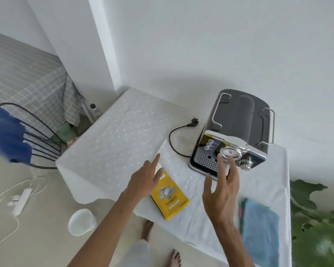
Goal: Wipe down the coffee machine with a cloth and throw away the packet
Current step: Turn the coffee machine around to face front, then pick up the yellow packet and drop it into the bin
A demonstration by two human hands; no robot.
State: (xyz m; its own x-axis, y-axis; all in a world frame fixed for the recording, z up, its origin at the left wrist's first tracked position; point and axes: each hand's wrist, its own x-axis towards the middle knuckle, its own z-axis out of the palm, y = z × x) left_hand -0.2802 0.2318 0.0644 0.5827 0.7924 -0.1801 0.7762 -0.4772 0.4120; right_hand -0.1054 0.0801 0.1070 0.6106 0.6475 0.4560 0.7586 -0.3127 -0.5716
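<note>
The dark grey and chrome coffee machine [237, 130] stands at the back right of a table covered with a white cloth [114, 135]. A yellow packet [170, 199] lies flat near the front edge. A folded blue cloth [260, 232] rests at the front right. My left hand [145, 180] hovers open over the top end of the packet, partly hiding it. My right hand [222, 189] is open with fingers spread, raised in front of the machine's drip tray; neither hand holds anything.
The machine's black power cord [175, 135] lies unplugged to its left. A white bin [81, 222] stands on the floor at the front left, near a power strip [21, 203]. A wire chair [23, 135] with blue fabric is left; a green plant [320, 228] right.
</note>
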